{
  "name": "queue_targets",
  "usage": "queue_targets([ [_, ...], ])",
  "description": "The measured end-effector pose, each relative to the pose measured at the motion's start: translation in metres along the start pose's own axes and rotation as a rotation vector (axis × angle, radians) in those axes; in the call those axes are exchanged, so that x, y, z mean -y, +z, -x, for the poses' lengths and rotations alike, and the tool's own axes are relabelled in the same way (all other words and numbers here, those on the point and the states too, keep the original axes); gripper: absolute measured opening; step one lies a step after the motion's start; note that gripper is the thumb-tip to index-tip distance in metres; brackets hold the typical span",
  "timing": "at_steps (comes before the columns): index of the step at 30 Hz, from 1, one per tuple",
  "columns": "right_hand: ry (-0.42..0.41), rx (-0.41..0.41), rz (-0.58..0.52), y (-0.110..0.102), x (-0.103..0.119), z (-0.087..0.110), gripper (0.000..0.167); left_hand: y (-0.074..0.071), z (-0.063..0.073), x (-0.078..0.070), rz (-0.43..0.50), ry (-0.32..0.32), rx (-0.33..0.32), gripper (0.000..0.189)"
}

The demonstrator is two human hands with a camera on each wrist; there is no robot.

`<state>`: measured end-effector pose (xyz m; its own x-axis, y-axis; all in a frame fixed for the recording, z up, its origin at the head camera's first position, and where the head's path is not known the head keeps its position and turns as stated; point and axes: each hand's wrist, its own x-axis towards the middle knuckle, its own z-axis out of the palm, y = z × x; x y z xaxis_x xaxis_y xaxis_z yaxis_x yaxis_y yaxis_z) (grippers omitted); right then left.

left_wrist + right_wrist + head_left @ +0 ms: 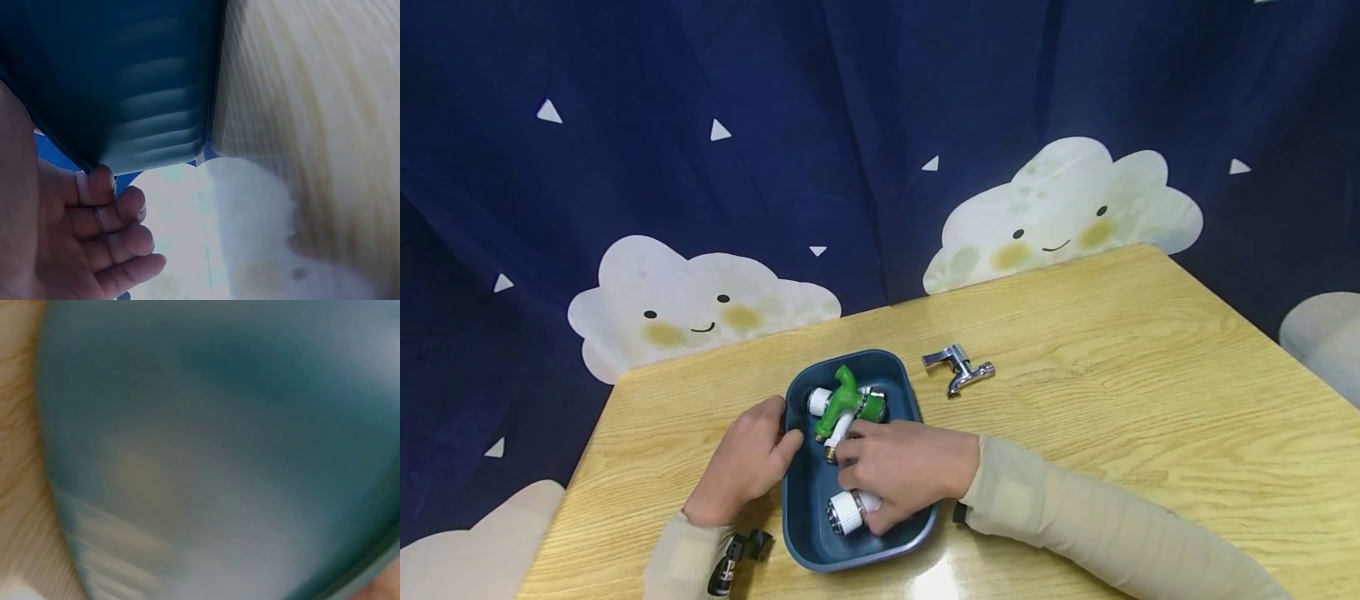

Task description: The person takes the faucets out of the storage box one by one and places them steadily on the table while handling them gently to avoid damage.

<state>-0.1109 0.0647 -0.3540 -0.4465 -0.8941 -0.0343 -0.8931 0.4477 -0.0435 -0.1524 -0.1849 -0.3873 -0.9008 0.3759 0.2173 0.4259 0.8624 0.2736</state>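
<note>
A dark blue plastic bin [805, 533] stands on the table with several taps inside. My left hand [747, 457] holds its left rim, thumb over the edge and fingers along the outside wall. In the left wrist view those fingers [119, 240] are bent beside the bin's ribbed side. My right hand [904, 467] reaches into the bin and grips a white tap [847, 512] with a ribbed white knob, partly hidden under the palm. Beyond the fingers lie a green tap [847, 402] and another white tap [837, 437] with a brass-coloured end. The right wrist view shows only the bin's outer wall [206, 425].
A chrome tap [958, 367] lies on the wooden table [1120, 375], just right of the bin's far end. Behind the table hangs a dark blue curtain [880, 125] printed with clouds and triangles.
</note>
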Motion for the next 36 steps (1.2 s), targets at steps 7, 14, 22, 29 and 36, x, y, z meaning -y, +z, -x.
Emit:
queue_targets([
  [7,0.012,-0.006,-0.009,-0.003,-0.001,0.002,0.037,0.000,0.001,-0.001,-0.001,-0.005,0.000,0.015],
  [14,0.021,-0.015,-0.004,-0.006,-0.002,0.004,0.038,-0.001,0.002,-0.001,-0.007,0.002,-0.008,0.015],
  [22,0.039,-0.029,0.008,-0.010,-0.003,0.006,0.037,0.000,0.001,-0.001,-0.004,-0.009,-0.005,0.014],
  [29,0.056,-0.032,0.004,-0.015,-0.004,0.009,0.037,0.001,0.001,0.000,-0.013,-0.011,-0.004,0.015],
  [36,0.059,-0.038,0.005,-0.017,-0.005,0.012,0.039,0.000,0.001,0.000,-0.018,-0.005,-0.004,0.015],
])
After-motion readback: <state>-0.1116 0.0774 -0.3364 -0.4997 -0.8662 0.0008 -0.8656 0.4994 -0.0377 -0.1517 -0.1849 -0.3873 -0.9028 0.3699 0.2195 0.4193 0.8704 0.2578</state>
